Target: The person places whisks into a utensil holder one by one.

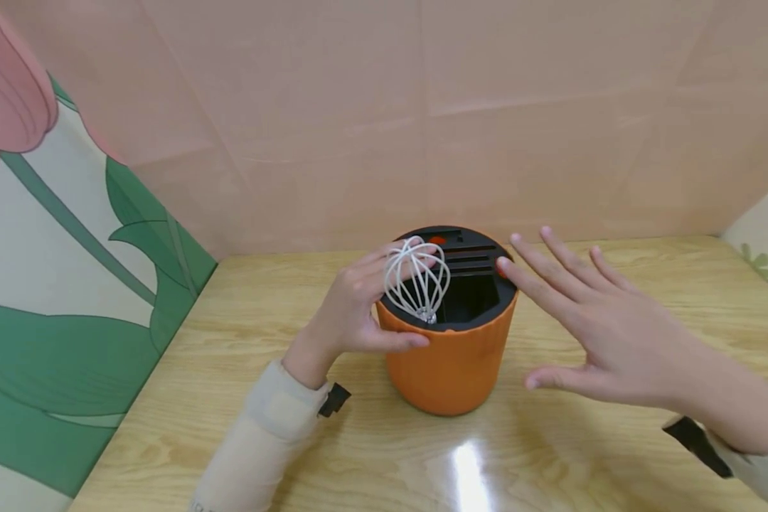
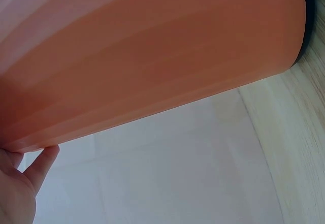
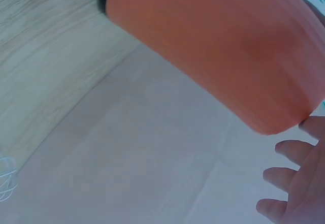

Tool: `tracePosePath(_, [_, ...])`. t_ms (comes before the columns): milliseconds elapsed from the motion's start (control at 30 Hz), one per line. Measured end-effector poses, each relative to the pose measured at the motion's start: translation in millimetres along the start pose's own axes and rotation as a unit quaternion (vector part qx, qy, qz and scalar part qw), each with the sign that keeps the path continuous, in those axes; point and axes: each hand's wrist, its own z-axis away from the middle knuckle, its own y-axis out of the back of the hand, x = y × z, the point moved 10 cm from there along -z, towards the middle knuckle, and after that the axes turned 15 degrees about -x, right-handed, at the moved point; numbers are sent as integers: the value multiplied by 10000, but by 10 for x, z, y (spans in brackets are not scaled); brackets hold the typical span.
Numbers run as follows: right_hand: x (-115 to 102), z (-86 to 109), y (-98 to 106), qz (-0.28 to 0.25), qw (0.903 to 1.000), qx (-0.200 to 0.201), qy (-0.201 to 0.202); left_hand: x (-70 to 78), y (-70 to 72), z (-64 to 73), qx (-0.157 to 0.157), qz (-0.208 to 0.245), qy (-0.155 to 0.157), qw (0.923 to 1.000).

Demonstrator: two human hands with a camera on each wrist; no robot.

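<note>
An orange container (image 1: pixel 448 373) with a slotted black top (image 1: pixel 470 299) stands on the table. A whisk (image 1: pixel 417 277) with pale wire loops sits upright at the top's left side, loops up, its lower part hidden. My left hand (image 1: pixel 365 302) is at the container's left rim. Its fingers stretch behind the whisk's loops and its thumb lies along the front rim; in the left wrist view fingertips (image 2: pixel 51 153) are right at the container's edge. To the right, my right hand (image 1: pixel 604 331) has its fingers spread, the index fingertip at the rim, holding nothing.
The wooden table (image 1: pixel 614 469) reaches a pink-beige wall covering (image 1: pixel 333 128) behind the container. On the left stands a panel (image 1: pixel 57 348) printed with leaves and a flower. Both wrists wear bands with black pieces.
</note>
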Motion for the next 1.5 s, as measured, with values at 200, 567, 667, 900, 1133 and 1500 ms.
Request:
tracePosePath(200, [94,97,-16,-23,9999,8,-137,3,-11,-14,2,-12,-2,10000])
tracePosePath(567, [292,279,-91,96,9990,61,-437,0,-19,-31,-45,6,26,10000])
tracePosePath(667, [358,333,-116,9,9987,85,-499,-3,-22,-30,-47,15,43,10000])
tracePosePath(900, [586,479,-192,-147,9964,-14,-835,6,-20,-37,-87,-46,80,9999])
tracePosePath(1133, [880,632,-280,-405,9929,-159,-1104,8,-18,-39,-100,2,81,9999])
tracePosePath(1500, [1232,812,-426,-436,9862,-274,-1574,3,-25,-39,-116,-18,69,9999])
